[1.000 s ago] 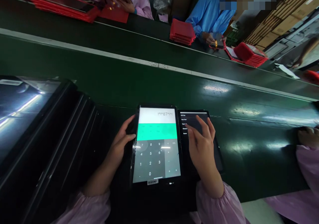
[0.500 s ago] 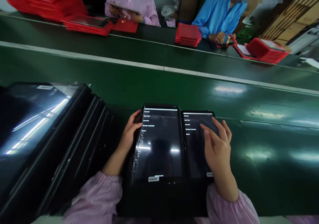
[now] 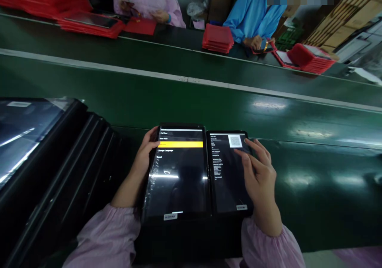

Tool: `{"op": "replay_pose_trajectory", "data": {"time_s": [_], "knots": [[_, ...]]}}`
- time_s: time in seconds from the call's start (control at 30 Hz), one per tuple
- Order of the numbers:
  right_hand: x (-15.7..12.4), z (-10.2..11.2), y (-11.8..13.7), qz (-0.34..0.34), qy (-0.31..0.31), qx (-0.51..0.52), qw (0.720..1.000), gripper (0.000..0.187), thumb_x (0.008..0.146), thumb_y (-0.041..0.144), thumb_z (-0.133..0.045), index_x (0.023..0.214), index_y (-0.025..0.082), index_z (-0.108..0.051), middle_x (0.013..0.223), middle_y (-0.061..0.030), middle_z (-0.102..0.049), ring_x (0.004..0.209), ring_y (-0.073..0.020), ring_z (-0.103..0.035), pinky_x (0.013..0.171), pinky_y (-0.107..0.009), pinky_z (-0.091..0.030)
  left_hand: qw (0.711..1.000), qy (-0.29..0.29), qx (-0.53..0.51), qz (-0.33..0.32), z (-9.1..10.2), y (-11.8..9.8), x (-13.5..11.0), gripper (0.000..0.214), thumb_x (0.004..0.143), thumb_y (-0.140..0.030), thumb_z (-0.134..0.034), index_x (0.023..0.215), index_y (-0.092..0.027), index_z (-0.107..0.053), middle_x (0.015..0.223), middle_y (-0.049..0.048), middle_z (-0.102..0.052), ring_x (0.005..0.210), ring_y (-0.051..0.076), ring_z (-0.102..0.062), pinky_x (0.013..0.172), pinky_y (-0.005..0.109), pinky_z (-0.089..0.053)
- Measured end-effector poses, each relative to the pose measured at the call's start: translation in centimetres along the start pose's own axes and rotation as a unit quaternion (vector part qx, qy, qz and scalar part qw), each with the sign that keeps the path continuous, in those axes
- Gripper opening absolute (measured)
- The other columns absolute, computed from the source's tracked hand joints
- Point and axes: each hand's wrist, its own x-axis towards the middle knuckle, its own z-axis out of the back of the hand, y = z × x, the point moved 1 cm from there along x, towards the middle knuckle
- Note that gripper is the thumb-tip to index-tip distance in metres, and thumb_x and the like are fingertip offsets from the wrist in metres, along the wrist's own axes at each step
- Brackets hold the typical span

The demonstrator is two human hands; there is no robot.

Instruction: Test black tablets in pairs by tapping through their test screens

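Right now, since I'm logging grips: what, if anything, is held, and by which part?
The left hand holds the left tablet by its upper left edge. The right hand appears to hold nothing, its fingers over the right tablet.

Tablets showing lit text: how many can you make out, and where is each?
2: the larger tablet, gripped at its edge by the left hand, and the smaller tablet on its right, partly under the right hand. Others may be hidden.

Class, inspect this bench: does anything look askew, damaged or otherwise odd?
One small oddity: the larger tablet shows pale, crinkled-looking marks down its left edge, unlike its cleaner right side. Nothing looks spilled or plainly broken.
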Motion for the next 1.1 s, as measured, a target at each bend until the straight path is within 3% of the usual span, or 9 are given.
{"op": "replay_pose_trajectory", "data": {"time_s": [0.3,0.53,0.7,0.8,0.93,1.1], "knots": [[-0.3,-0.5,0.2,0.047,0.098,0.034,0.994,0.042,0.114,0.04,-0.046,0.112,0.03,-0.087,0.145,-0.0081,-0.073,0.15,-0.0353,-0.055,0.11,-0.06,-0.061,1.0,0.001,-0.015,0.004,0.5,-0.2,0.2,0.051,0.066,-0.037,-0.079,0.117,-0.028,-0.078,0.139,0.0063,-0.076,0.154,0.038,-0.048,0.126,0.051,-0.042],[-0.4,-0.4,0.6,0.083,0.203,0.045,0.975,0.042,0.115,0.039,-0.044,0.121,0.031,-0.085,0.166,-0.0046,-0.056,0.165,-0.0361,-0.034,0.121,-0.064,-0.053,0.999,0.025,-0.032,-0.004,0.5,0.6,0.3,0.055,0.071,-0.038,-0.073,0.125,-0.028,-0.075,0.143,0.0073,-0.074,0.148,0.038,-0.056,0.124,0.053,-0.043],[-0.6,-0.6,0.9,0.109,0.231,0.059,0.965,0.041,0.115,0.038,-0.044,0.124,0.034,-0.084,0.171,-0.0013,-0.05,0.167,-0.0363,-0.028,0.122,-0.065,-0.051,0.996,0.076,-0.039,0.002,1.6,0.8,0.6,0.061,0.073,-0.034,-0.072,0.134,-0.027,-0.072,0.149,0.0071,-0.07,0.148,0.038,-0.055,0.122,0.052,-0.047],[-0.5,-0.9,0.7,0.128,0.215,0.051,0.967,0.042,0.115,0.039,-0.045,0.116,0.033,-0.086,0.166,-0.0017,-0.056,0.166,-0.0374,-0.03,0.121,-0.066,-0.052,0.993,0.111,-0.046,0.019,2.0,0.5,0.4,0.069,0.069,-0.031,-0.074,0.138,-0.027,-0.071,0.152,0.0076,-0.069,0.148,0.039,-0.056,0.121,0.051,-0.048],[-0.1,-0.4,0.0,0.097,0.129,0.021,0.987,0.045,0.114,0.039,-0.048,0.099,0.03,-0.089,0.143,-0.0047,-0.075,0.155,-0.0368,-0.049,0.112,-0.061,-0.059,0.993,0.102,-0.052,0.003,1.3,0.3,-0.1,0.075,0.069,-0.029,-0.066,0.144,-0.025,-0.067,0.153,0.0088,-0.068,0.147,0.036,-0.058,0.122,0.051,-0.047],[0.4,1.3,-0.4,0.044,0.05,0.024,0.997,0.042,0.114,0.033,-0.047,0.104,0.026,-0.087,0.125,-0.0083,-0.081,0.139,-0.0339,-0.065,0.105,-0.056,-0.061,0.996,0.07,-0.05,-0.007,1.0,0.7,0.1,0.078,0.061,-0.026,-0.063,0.139,-0.024,-0.07,0.148,0.0082,-0.071,0.148,0.037,-0.056,0.122,0.052,-0.047]]}}
